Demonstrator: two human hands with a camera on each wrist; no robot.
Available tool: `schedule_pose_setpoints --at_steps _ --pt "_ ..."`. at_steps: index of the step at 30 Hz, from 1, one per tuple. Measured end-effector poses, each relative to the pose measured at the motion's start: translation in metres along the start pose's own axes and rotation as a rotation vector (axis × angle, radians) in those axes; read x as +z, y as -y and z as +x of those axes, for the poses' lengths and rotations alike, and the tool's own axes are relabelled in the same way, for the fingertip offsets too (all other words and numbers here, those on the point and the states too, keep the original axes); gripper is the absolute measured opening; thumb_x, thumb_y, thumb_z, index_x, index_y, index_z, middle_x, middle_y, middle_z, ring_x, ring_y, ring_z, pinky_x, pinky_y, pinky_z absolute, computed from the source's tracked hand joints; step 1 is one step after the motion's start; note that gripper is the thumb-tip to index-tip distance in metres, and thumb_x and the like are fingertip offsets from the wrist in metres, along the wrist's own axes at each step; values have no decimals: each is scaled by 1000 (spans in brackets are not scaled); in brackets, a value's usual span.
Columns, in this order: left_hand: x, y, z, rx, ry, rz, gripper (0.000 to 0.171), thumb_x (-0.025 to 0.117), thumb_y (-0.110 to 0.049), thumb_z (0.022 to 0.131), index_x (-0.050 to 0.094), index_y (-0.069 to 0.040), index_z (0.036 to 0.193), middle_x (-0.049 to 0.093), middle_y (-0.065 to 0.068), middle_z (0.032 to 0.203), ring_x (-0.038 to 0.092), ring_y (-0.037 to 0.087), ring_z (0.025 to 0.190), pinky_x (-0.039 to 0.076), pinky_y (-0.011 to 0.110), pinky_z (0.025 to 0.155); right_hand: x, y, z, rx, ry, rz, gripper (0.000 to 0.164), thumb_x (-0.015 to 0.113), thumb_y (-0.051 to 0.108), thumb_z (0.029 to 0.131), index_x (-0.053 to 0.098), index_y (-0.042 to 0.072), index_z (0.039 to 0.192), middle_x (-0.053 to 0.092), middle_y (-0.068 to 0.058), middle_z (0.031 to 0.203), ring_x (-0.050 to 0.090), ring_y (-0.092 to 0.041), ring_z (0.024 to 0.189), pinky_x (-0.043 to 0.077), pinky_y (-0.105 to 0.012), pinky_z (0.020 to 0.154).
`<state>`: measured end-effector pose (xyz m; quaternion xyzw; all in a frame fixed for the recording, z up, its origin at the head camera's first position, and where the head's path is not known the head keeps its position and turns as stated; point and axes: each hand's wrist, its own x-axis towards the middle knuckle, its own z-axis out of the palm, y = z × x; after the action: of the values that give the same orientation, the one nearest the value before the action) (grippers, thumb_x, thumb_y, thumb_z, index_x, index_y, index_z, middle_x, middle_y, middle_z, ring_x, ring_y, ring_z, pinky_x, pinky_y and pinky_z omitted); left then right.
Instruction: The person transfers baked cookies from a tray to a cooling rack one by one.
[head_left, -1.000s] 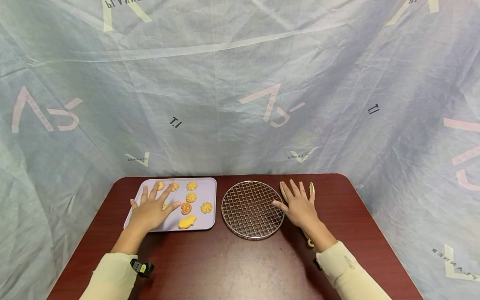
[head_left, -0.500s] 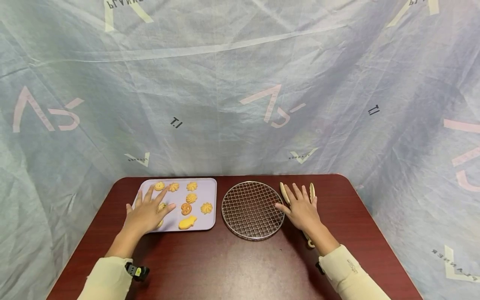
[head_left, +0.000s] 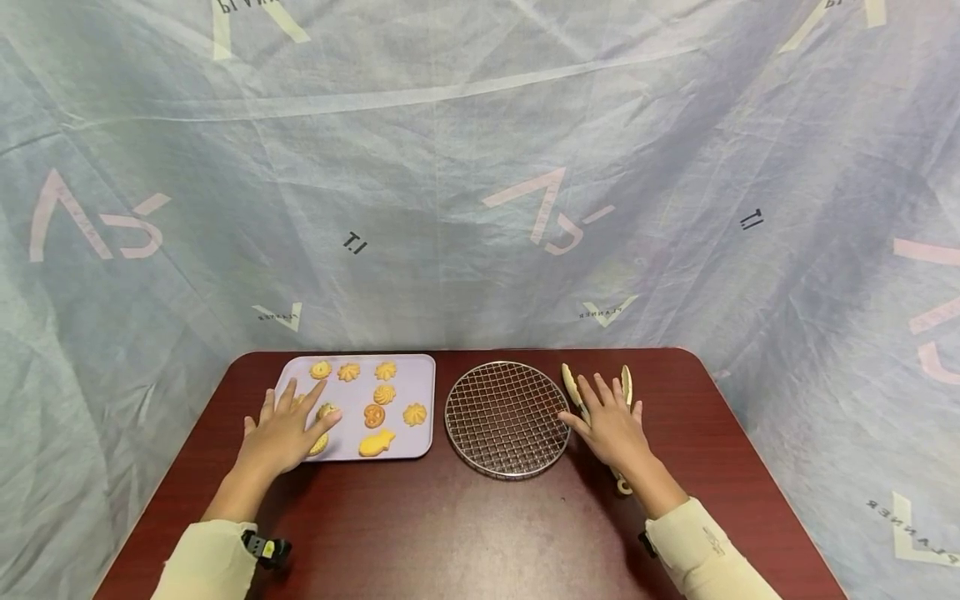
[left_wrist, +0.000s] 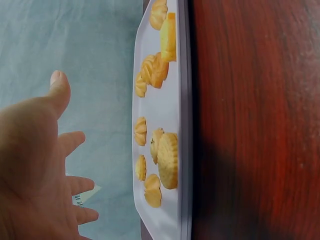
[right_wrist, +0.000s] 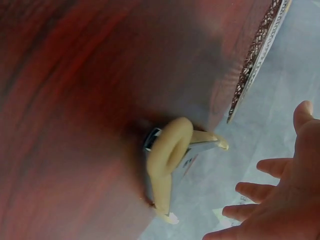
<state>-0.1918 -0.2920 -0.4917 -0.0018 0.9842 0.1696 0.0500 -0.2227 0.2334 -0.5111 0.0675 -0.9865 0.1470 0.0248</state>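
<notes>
My left hand (head_left: 276,437) hovers with spread fingers over the left part of a pale lilac baking tray (head_left: 412,367). Several cookies lie on that tray, among them a pretzel-shaped cookie (head_left: 374,416), a fish-shaped cookie (head_left: 377,443) and a swirled cookie (head_left: 384,393). The left wrist view shows air between the hand and the tray, with a thick round cookie (left_wrist: 168,160) at its near side. Fingers spread, my right hand (head_left: 615,433) is held above a pair of beige-tipped tongs (head_left: 627,385), hiding their middle. The tongs' ring end (right_wrist: 170,147) faces the right wrist camera. Neither hand holds anything.
A round wire cooling rack (head_left: 507,419) lies between the tray and the tongs, its right rim close by my right thumb. All of it rests on a dark red wooden table (head_left: 450,533). Grey printed cloth (head_left: 420,167) hangs behind and at both sides.
My left hand has drawn back toward the lower left, uncovering more cookies. The right hand has shifted slightly down and to the right. Tray, rack and tongs stay in place.
</notes>
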Motion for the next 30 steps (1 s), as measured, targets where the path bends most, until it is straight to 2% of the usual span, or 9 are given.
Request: schedule_pose_setpoints --at_steps 4,11,15,22,30 --pt "0 3 -1 -14 9 -8 89 34 -77 99 20 -21 166 5 31 168 -5 64 148 3 88 103 2 -3 -2 5 6 -5 83 54 60 101 26 15 165 22 -22 168 12 -53 153 12 -83 110" --pt "0 8 -2 -25 15 -27 91 34 -78 98 21 -18 166 2 33 167 -5 65 148 2 88 103 4 -8 -5 12 6 7 91 44 73 98 26 14 165 23 -22 168 12 -52 153 13 -83 109" --pt "1 12 -3 -27 13 -22 93 32 -80 97 21 -18 166 3 32 167 -3 66 147 5 89 103 6 -11 -6 17 5 9 91 46 72 98 27 13 165 23 -22 168 14 -51 154 16 -83 109" --pt "2 23 -6 -53 26 -40 89 35 -76 100 18 -19 166 3 35 166 1 67 146 8 89 102 7 -14 -10 22 3 25 85 57 57 101 27 8 164 24 -24 167 17 -53 152 18 -83 109" --pt "3 35 -9 -70 45 -56 87 33 -73 102 16 -18 166 3 38 164 4 68 145 12 88 103 10 -20 -14 38 17 34 92 50 66 100 26 3 163 23 -26 166 15 -54 152 19 -82 109"
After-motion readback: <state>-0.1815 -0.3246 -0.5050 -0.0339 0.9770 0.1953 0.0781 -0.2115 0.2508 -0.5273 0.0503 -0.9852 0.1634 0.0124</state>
